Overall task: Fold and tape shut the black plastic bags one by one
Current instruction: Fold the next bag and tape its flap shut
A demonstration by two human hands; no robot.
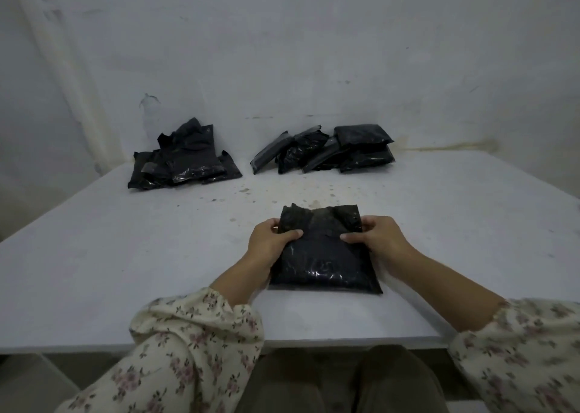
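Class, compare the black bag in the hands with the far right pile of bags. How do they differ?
The held bag lies alone near the table's front edge; the right pile sits by the wall. The left hand and right hand grip the held bag; nothing touches the right pile. The held bag's top is crumpled; the right pile's bags look compact. Both are black plastic.

A bulging black plastic bag [324,255] lies flat at the lower centre of the frame, its crumpled top edge pointing up-frame. A loose heap of bags [185,158] sits at upper left. A leaning pile of bags [326,150] sits right of centre.
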